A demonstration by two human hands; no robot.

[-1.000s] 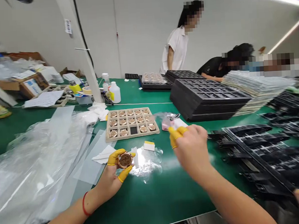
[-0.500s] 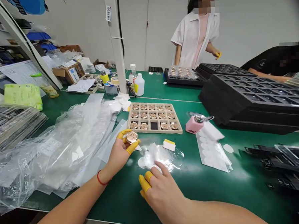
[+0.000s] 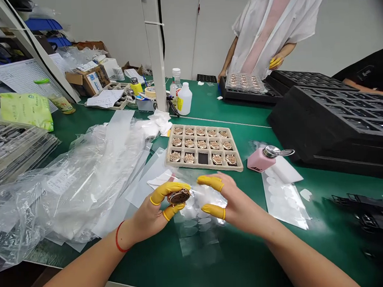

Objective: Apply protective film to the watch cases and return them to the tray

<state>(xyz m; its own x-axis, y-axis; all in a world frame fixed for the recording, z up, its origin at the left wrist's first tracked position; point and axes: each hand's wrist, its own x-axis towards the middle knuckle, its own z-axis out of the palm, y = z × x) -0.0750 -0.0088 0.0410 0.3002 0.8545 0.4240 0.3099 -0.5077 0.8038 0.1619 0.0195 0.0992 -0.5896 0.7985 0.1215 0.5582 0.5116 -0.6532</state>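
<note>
My left hand (image 3: 153, 209), with yellow finger cots on thumb and fingers, pinches a rose-gold watch case (image 3: 179, 197) by its edge, tilted with a dark face showing. Just to its right is my right hand (image 3: 228, 197), also in yellow finger cots; thumb and fingers are spread apart with nothing visibly between them. Clear film with round stickers (image 3: 198, 222) lies beneath and between both hands, partly hidden by them. Beyond the hands, a beige compartment tray (image 3: 205, 166) holds several similar watch cases; one front-row compartment shows only its dark bottom.
Plastic bags and sheets (image 3: 84, 183) spread over the left. A pink pump bottle (image 3: 259, 159) and white sticker sheets (image 3: 282, 198) are at right, before large black trays (image 3: 332, 136). White bottles (image 3: 184, 99) stand by the post. A person in a white shirt (image 3: 269, 32) stands across the table.
My right hand has risen from the sticker film to beside the watch case, its fingers spreading. My left hand has shifted slightly right and lower, tilting the case. The view has moved downward.
</note>
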